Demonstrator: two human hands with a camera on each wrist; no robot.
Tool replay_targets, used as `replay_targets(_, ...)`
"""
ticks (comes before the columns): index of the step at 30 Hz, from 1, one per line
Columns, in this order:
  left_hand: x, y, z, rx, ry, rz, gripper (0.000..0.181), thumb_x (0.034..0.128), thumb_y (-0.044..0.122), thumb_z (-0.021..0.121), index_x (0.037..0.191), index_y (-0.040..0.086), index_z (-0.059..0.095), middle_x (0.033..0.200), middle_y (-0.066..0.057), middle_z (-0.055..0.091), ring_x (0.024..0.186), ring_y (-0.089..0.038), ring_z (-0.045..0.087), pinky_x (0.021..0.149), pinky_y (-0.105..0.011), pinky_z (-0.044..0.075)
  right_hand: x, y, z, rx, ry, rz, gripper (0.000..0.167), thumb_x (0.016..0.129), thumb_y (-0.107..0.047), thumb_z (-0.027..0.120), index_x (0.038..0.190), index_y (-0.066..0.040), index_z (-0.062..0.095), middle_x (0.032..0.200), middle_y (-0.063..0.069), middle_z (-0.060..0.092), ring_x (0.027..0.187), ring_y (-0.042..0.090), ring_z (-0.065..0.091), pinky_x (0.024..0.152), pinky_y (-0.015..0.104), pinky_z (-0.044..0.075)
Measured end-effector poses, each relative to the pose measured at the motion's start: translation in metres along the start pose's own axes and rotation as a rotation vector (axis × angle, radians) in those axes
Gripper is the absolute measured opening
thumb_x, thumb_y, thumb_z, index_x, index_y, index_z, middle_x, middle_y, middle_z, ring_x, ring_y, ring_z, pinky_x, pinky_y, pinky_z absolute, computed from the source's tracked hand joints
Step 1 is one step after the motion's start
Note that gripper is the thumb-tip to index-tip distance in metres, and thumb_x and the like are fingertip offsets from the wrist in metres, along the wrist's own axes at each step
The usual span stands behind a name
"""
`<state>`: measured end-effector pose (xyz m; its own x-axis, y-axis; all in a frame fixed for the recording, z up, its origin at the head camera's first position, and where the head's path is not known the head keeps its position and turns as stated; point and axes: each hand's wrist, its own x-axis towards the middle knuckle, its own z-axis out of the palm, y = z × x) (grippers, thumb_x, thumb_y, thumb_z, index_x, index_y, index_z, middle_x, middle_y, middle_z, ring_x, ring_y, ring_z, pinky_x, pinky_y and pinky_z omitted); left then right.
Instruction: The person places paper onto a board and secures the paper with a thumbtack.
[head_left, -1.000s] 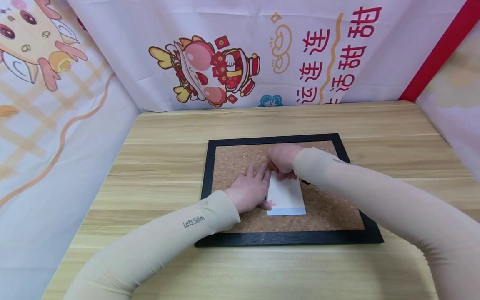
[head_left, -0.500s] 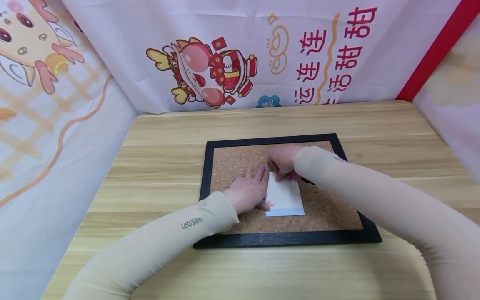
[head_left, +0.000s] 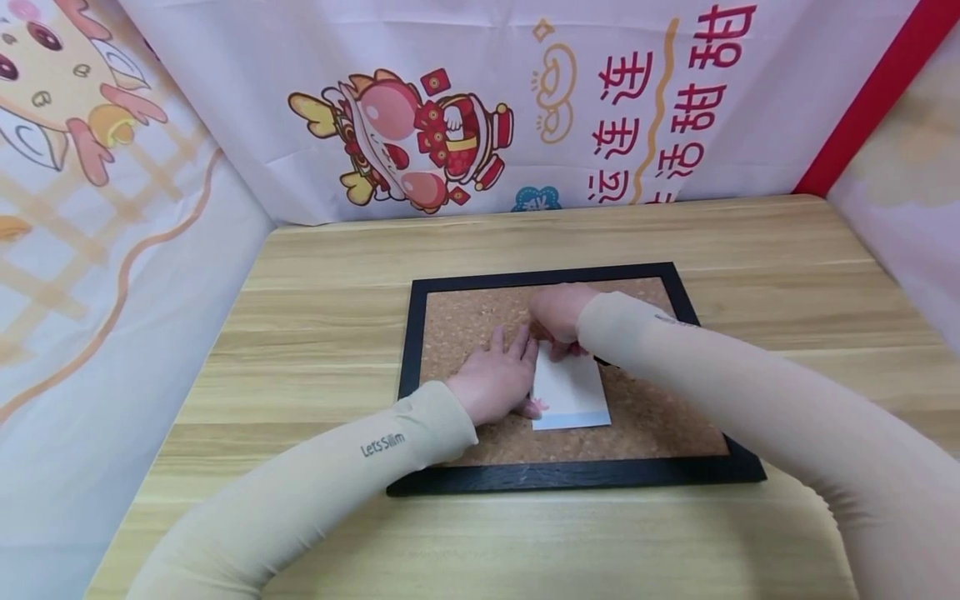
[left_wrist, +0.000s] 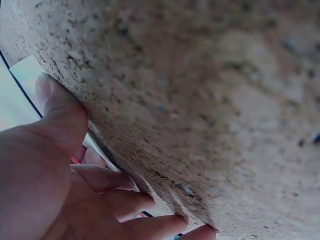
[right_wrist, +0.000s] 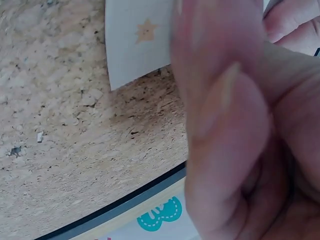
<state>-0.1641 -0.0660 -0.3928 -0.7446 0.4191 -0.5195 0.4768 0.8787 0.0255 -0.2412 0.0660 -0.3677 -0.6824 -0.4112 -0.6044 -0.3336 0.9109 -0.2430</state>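
A white sheet of note paper (head_left: 573, 387), with a pale blue band along its near edge, lies on a cork board (head_left: 660, 425). My left hand (head_left: 491, 379) has its fingers spread over the cork beside the paper, and its thumb rests on the paper's near left part. At the sheet's far edge is my right hand (head_left: 558, 315), fingers curled and bunched together. The right wrist view shows the paper (right_wrist: 135, 45), printed with a small orange star, next to those fingers. Whatever lies between the right fingertips is hidden.
A black frame (head_left: 577, 477) borders the cork board, which lies on a wood-grain table (head_left: 337, 317). Behind the table hangs a white printed cloth (head_left: 247, 108), and another cloth covers the left side.
The right hand shifts and turns slightly at the paper's far edge. My left hand and the paper stay about where they were; the whole view moves a little.
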Motion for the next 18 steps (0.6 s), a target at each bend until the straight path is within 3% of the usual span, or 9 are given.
replay_targets(9, 0.002, -0.003, 0.000, 0.003, -0.002, -0.008, 0.097, 0.0884, 0.058, 0.061, 0.159, 0.008, 0.016, 0.165, -0.014, 0.002, 0.147, -0.045, 0.007, 0.110, -0.057, 0.031, 0.010, 0.002, 0.004, 0.138, -0.001, 0.062, 0.008, 0.093, -0.006, 0.069, 0.096, -0.013, 0.070, 0.083, 0.008, 0.068, 0.067, 0.025, 0.065, 0.051, 0.031, 0.052)
replay_targets(18, 0.005, -0.005, 0.004, -0.002, 0.001, -0.005, 0.097, 0.0897, 0.059, 0.059, 0.159, 0.008, 0.015, 0.165, -0.013, 0.004, 0.147, -0.045, 0.008, 0.109, -0.057, 0.031, 0.013, 0.008, 0.010, 0.094, 0.035, 0.001, 0.009, 0.088, -0.008, 0.076, 0.091, -0.012, 0.069, 0.079, 0.007, 0.068, 0.061, 0.023, 0.064, 0.050, 0.031, 0.051)
